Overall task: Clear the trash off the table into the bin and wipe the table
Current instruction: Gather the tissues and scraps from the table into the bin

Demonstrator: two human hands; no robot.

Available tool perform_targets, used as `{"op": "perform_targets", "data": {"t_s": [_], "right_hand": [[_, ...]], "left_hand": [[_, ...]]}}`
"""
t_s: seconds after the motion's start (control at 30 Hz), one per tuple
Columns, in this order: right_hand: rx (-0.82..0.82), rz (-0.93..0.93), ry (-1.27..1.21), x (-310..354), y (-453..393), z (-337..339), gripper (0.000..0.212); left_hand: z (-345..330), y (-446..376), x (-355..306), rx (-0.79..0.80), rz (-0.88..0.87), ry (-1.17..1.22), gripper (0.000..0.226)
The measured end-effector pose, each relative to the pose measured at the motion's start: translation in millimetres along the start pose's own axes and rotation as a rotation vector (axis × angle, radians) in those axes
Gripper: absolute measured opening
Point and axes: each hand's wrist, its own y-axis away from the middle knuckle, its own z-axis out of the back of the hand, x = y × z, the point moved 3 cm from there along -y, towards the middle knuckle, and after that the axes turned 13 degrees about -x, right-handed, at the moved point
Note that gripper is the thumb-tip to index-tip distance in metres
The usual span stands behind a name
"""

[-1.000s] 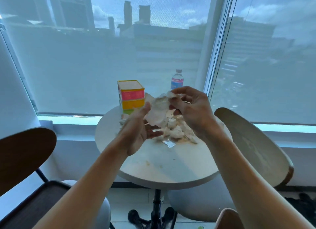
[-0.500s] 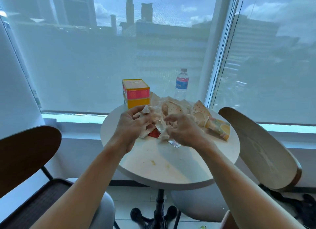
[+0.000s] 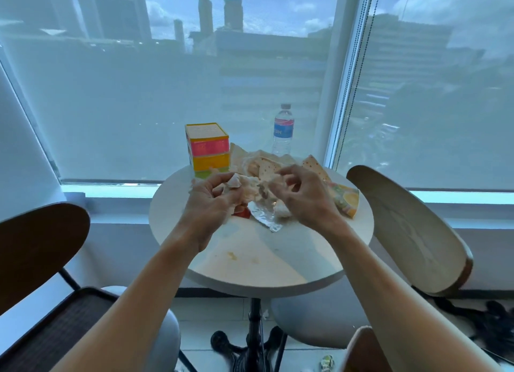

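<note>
A heap of trash lies at the back of the round white table (image 3: 250,271): crumpled white paper (image 3: 246,186), dotted paper wrappers (image 3: 268,164), a piece of foil (image 3: 264,218), something small and red (image 3: 243,212) and a flattened fruit-print carton (image 3: 346,200). My left hand (image 3: 211,202) grips a wad of the crumpled paper. My right hand (image 3: 303,196) hovers over the pile with curled fingers pinching at the same paper. Yellowish smears (image 3: 232,256) mark the near table top. No bin is in view.
A colourful tissue box (image 3: 207,146) and a water bottle (image 3: 283,129) stand at the table's far edge by the window. A dark chair (image 3: 41,257) is at the left, a pale wooden chair (image 3: 403,227) at the right, round stools (image 3: 314,321) below.
Both hands came down from holding a paper sheet up above the table. They now bunch crumpled paper low over the pile; the right hand has shifted right, uncovering the foil.
</note>
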Motion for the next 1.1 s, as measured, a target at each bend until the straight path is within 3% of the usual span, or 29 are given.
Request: {"op": "perform_targets", "data": {"t_s": [0.17, 0.4, 0.6, 0.8, 0.9, 0.97, 1.1], "right_hand": [[-0.041, -0.098, -0.096, -20.6, 6.7, 48.6, 0.036], [-0.094, -0.268, -0.196, -71.5, 38.2, 116.3, 0.022], [-0.15, -0.39, -0.158, -128.2, 80.8, 163.4, 0.024], [-0.034, -0.558, -0.1, -194.8, 138.5, 177.2, 0.029], [0.131, -0.658, 0.007, -232.2, 170.8, 168.0, 0.028], [0.24, -0.71, 0.081, -251.8, 189.4, 162.7, 0.04], [0.234, -0.73, 0.14, -272.0, 197.5, 168.3, 0.047]], "left_hand": [[-31.0, 18.8, 3.7, 0.04, 0.006, -0.013, 0.016], [-90.1, 59.9, 13.9, 0.193, 0.034, -0.101, 0.028], [-142.4, 98.3, 24.4, 0.267, 0.046, -0.166, 0.021], [-184.4, 135.3, 40.0, 0.388, 0.066, -0.209, 0.025], [-197.2, 151.7, 55.8, 0.423, 0.105, -0.254, 0.021], [-202.7, 161.2, 69.3, 0.43, 0.137, -0.283, 0.018], [-206.2, 178.1, 105.0, 0.414, 0.214, -0.349, 0.019]]}}
